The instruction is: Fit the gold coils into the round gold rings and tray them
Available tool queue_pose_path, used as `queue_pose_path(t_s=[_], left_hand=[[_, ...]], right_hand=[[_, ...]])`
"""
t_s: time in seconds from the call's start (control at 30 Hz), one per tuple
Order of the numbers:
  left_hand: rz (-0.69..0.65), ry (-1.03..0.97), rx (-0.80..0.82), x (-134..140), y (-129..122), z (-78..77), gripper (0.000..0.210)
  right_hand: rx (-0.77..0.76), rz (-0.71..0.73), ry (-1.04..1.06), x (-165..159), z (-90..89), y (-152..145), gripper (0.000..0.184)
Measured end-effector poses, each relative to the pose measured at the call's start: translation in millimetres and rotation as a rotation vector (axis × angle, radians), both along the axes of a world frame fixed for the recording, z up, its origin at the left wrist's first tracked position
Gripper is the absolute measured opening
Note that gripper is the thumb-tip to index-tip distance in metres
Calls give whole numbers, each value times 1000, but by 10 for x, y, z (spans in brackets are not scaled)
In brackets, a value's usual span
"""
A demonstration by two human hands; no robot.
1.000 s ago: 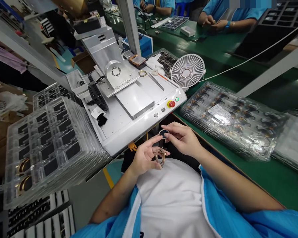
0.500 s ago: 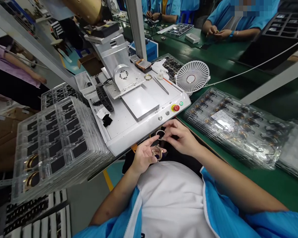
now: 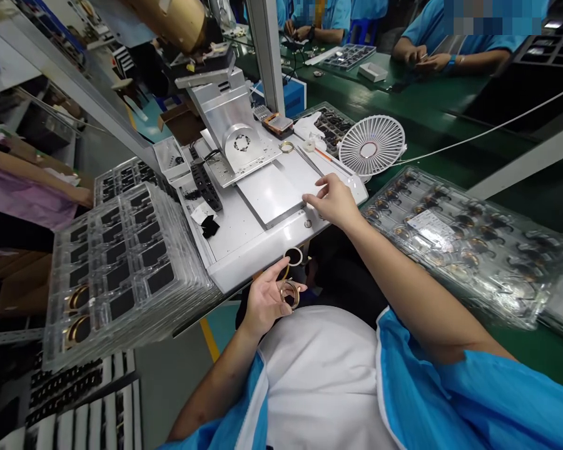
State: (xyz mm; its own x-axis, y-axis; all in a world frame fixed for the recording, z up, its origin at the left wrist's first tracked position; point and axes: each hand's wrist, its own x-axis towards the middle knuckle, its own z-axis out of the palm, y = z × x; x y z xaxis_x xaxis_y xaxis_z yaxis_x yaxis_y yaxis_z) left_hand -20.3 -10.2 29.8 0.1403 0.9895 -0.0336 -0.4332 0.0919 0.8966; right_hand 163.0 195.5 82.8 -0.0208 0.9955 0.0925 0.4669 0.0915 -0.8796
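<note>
My left hand (image 3: 263, 301) is in front of my belly, its thumb and fingers closed around a gold-coloured metal ring (image 3: 296, 295). A thin white ring (image 3: 301, 257) sits at the tip of its raised index finger. My right hand (image 3: 336, 201) is over the front right part of the white machine base (image 3: 237, 257), thumb and index finger apart, with nothing visible between them. Just beyond its fingers lie metal tweezers (image 3: 309, 161). Near the tweezers is another gold ring (image 3: 286, 147). Beside my right hand is a flat metal plate (image 3: 272, 197) on the machine.
Stacked clear trays (image 3: 122, 262) stand at the left, two gold rings in the top one. More filled clear trays (image 3: 469, 244) lie on the green table at the right. A white fan (image 3: 371, 147) stands behind my right hand. Co-workers in blue sleeves (image 3: 415, 34) sit across the table.
My right hand has left the white ring and moved up and forward over the machine. The white ring stays at my left index fingertip. The view has shifted slightly.
</note>
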Motion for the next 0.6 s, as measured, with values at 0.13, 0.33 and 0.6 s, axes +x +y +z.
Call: queue_pose_path(t_s=[0.13,0.33,0.6], left_hand=[[27,265,182,21,-15,-39,112],[-84,829,447,203,104,-94,112],[-83,568,440,210,127,-67,104]], right_hand=[[-4,94,96,132,-123,-562,25],[-315,337,533,101,-271,-1187,45],[-481,245,837,186,-225,-1138,41]])
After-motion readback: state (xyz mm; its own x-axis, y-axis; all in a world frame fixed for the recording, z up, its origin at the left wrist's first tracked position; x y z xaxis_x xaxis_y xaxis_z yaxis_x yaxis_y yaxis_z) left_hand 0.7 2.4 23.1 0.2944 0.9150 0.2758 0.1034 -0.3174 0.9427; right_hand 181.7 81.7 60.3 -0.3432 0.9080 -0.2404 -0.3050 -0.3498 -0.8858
